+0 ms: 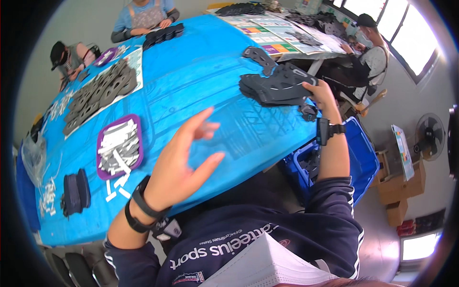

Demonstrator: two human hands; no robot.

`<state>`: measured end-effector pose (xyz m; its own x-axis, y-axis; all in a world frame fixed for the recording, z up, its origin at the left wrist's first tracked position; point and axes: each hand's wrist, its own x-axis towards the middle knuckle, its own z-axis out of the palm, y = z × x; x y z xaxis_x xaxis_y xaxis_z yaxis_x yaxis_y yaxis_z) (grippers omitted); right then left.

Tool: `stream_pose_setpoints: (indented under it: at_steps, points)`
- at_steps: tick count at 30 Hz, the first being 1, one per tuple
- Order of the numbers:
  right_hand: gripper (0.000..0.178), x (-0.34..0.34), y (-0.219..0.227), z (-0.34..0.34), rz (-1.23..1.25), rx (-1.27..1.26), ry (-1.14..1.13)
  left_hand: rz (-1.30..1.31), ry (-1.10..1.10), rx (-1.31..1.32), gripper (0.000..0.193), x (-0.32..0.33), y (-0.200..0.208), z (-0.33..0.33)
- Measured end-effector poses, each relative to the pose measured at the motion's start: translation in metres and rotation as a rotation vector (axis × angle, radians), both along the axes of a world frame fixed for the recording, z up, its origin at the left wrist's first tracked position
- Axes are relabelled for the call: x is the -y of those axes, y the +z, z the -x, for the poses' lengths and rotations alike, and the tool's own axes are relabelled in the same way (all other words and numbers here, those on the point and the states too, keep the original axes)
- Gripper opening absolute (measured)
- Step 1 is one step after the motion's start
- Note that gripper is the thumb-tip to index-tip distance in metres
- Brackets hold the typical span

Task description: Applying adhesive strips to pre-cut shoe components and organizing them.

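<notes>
My left hand [177, 160] is raised over the near part of the blue-covered table [191, 71], fingers apart and holding nothing. On the right side of the table lies a loose stack of dark grey, flat shoe-upper-like pieces [279, 86]. My right hand [321, 95] grips the right edge of this stack, thumb on top; its other fingers are partly hidden. Just behind the stack lies a separate dark curved piece [259, 58]. A small dark bundle [308, 113] sits by the table edge below my right hand.
A purple basket [99, 165] holds white and grey strips, some spilling beside it. Rows of dark pieces [103, 91] lie at the far left, a dark bundle [76, 191] nearer. Blue crates [361, 158] stand right of the table. Three people work around the tables; a fan [429, 136] stands right.
</notes>
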<state>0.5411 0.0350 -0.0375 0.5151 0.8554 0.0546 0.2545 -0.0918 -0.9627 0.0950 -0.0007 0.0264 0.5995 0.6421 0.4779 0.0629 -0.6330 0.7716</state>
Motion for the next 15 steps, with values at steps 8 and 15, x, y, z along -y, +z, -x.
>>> stream_pose_setpoints:
  at_steps: [8,15]
  points:
    - [0.059,0.0,0.002,0.046,0.16,0.302,-0.239,-0.464,-0.069,-0.726,0.08,-0.132,0.002,-0.2]
    - [0.068,-0.002,-0.021,0.05,0.114,0.581,-0.268,-0.003,-0.244,-1.331,0.087,-0.201,-0.01,-0.254]
